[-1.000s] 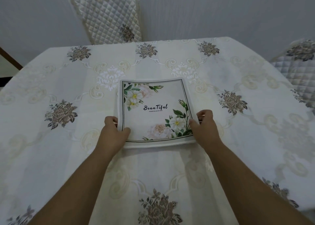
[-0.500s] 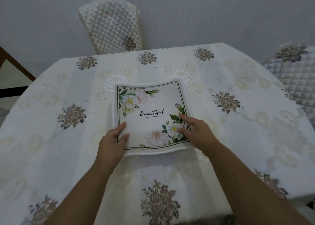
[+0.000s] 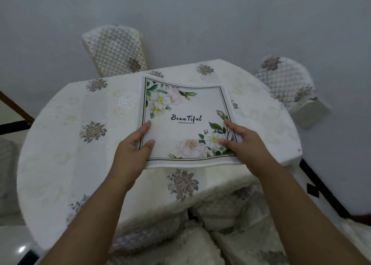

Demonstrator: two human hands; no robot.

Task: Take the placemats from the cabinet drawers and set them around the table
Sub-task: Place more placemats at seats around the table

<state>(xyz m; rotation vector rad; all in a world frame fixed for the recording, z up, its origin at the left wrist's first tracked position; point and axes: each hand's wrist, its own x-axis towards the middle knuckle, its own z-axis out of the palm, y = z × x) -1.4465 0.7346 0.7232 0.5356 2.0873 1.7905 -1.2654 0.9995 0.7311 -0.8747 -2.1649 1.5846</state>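
One placemat lifted; left hand, right hand gripping.

Left hand: was bare across the back and knuckles; the thumb and one finger showed in full.
Right hand: was bare as well; the thumb and forefinger showed plainly, the other fingers only in part.
Nails: looked short on the thumbs; too blurred to tell more.
Left forearm: was uncovered from the wrist to the bottom edge of the view.
Right forearm: was likewise uncovered from wrist to bottom edge.
Clothing: lay out of view.
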